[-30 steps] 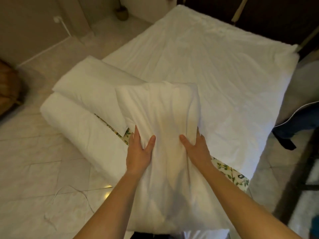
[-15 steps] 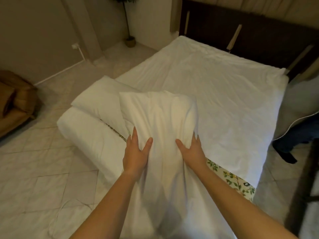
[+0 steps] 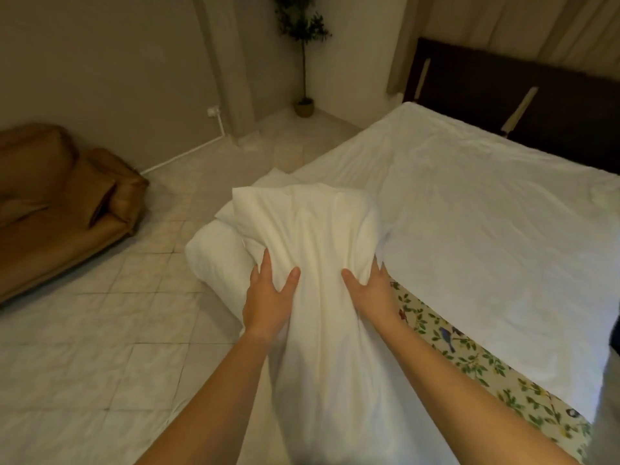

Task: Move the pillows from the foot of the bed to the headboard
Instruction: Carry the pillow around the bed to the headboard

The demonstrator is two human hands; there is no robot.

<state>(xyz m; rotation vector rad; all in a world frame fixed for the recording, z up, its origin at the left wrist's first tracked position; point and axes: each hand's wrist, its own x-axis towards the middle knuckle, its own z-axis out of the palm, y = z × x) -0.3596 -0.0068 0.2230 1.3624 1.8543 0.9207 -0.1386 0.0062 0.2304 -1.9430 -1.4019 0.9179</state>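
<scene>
I have the pillow [image 3: 312,250] up in the middle of the frame, lifted off the foot of the bed, its lower end hanging toward me. My left hand [image 3: 268,300] and right hand [image 3: 372,293] clamp it from either side, thumbs pressed into the front, fingers wrapped behind, because soft stuffing sags unless squeezed at both flanks. Just behind it, a second pillow [image 3: 228,209] peeks out, resting on a rolled white duvet [image 3: 214,260] at the bed's corner. The white sheet [image 3: 469,213] lies bare to the right, up to the dark headboard [image 3: 523,92] at upper right. Nothing blocks that path, I judge. A brown sofa [image 3: 57,196] sits at left, a potted plant [image 3: 303,55] in the top corner, both well apart.
</scene>
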